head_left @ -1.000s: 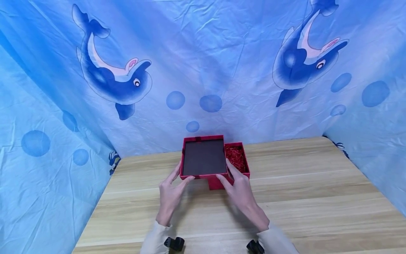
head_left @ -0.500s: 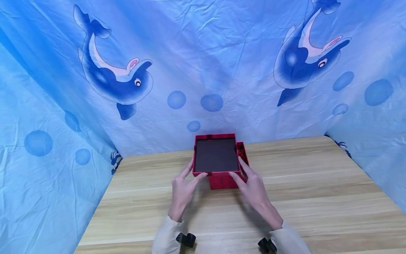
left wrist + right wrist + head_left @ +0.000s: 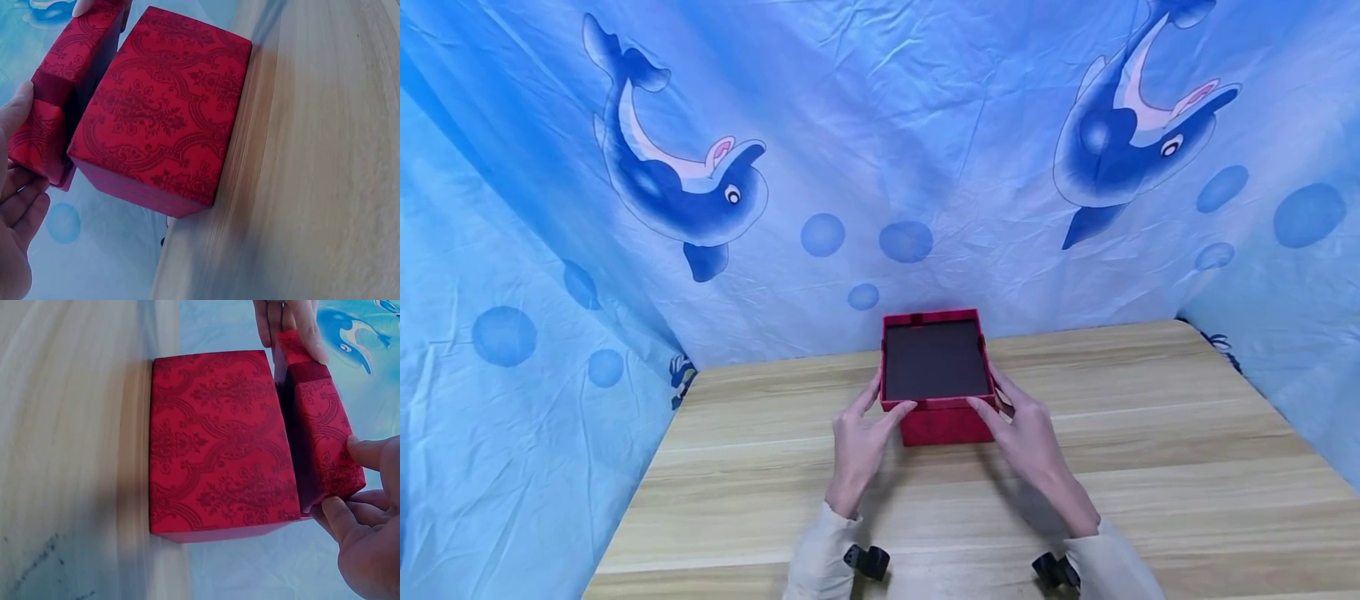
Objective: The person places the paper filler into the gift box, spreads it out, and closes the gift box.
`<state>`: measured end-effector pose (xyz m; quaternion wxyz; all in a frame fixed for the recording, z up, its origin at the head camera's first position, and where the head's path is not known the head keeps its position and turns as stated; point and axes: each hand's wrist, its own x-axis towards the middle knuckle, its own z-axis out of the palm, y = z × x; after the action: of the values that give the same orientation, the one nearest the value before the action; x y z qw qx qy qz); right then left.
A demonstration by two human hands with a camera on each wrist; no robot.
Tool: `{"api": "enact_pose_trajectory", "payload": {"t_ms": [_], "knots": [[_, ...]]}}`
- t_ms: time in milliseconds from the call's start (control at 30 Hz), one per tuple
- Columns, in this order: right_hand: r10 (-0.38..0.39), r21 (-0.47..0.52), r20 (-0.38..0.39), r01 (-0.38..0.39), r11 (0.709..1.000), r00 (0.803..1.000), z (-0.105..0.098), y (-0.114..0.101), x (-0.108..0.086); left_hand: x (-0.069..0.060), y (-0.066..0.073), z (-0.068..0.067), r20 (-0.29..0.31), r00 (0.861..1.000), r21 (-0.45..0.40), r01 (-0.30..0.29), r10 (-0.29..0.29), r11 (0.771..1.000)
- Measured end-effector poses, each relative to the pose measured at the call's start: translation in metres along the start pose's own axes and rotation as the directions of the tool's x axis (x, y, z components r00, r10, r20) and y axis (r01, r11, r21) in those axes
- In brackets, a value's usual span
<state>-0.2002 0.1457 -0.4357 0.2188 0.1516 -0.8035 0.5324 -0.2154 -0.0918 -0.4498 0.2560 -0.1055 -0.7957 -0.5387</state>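
Note:
A red box lid (image 3: 936, 362), with a dark panel framed by a raised red rim facing up, is held over a red patterned box (image 3: 947, 427). My left hand (image 3: 859, 446) grips its near left corner, thumb on the front wall and fingers along the side. At the near right corner my right hand (image 3: 1036, 444) holds it the same way. In the left wrist view, a dark gap shows between the lid (image 3: 74, 55) and the box (image 3: 165, 106). The right wrist view shows that gap narrowing towards the far side. The box's opening is hidden beneath the lid.
The box stands on a wooden table (image 3: 760, 475) close to its back edge. Behind it hangs a blue curtain (image 3: 865, 125) printed with dolphins and bubbles, which also lines both sides. A black wrist device (image 3: 867, 562) sits near the left sleeve.
Both hands have carried the lid rightward from the box's left side to directly over it. The red shredded filling inside the box, visible earlier, is now covered from view.

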Motion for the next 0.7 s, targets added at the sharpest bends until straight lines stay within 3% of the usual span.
{"api": "enact_pose_trajectory", "payload": {"t_ms": [467, 700], "knots": [[0.073, 0.013, 0.057, -0.074, 0.997, 0.996, -0.0106, 0.0007, 0.0054, -0.0012, 0.0056, 0.0089, 0.046, 0.998, 0.046, 0.051, -0.053, 0.998], [0.078, 0.076, -0.054, -0.074, 0.994, 0.996, -0.0032, -0.002, 0.01, 0.0019, 0.0069, 0.0103, 0.044, 0.998, 0.075, 0.036, -0.039, 0.997]]}}
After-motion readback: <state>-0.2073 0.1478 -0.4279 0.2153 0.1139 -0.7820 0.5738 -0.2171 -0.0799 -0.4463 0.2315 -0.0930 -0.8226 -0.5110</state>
